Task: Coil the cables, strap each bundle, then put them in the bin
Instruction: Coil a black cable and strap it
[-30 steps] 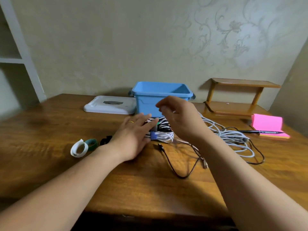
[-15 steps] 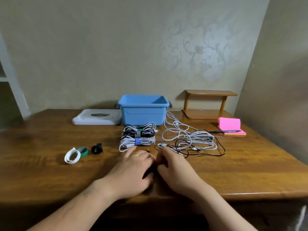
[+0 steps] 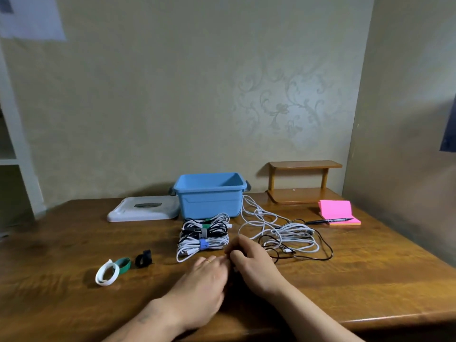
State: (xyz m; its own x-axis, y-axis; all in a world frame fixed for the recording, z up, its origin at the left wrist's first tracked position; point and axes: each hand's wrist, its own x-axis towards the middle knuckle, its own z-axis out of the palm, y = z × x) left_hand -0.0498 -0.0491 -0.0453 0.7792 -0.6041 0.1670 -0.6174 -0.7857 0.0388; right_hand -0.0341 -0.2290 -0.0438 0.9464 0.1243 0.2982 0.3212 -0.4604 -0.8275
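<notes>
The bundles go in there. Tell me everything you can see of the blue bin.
The blue bin is a rectangular tub, plastic by its look, with a thick rim and grey latches at both ends. It stands upright and open at the back of the wooden table. What shows of its inside holds nothing; the floor is hidden. A white lid lies flat at its left, and loose white cable passes its right corner; contact is unclear.
</notes>
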